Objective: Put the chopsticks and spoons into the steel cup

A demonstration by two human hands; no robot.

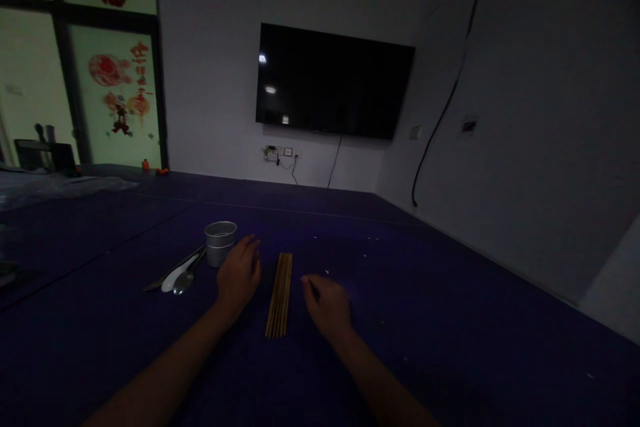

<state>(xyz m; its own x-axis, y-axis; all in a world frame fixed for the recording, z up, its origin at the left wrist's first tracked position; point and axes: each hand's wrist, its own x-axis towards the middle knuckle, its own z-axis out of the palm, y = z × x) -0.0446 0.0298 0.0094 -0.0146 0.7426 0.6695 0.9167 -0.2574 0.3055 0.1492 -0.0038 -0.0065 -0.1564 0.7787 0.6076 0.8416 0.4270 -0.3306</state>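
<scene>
A row of wooden chopsticks [280,295] lies side by side on the dark blue table, between my two hands. To its left, my left hand [240,270] is held loosely with its fingers reaching forward, nothing seen in it. It overlaps the right side of a silver metal cup [219,250]; whether it touches the cup I cannot tell. On the other side, my right hand [327,303] has its fingers curled in and closed, apart from the chopsticks, with no object showing. Left of the cup lie a white spoon [175,276], a metal spoon [185,280] and a thin utensil [157,282].
The blue table [450,347] runs back to the wall, with small white scraps on it. Clear plastic sheeting [65,188] and a black box-like object [47,155] sit far left. A television [333,80] hangs on the wall; a black cable [440,120] droops at right.
</scene>
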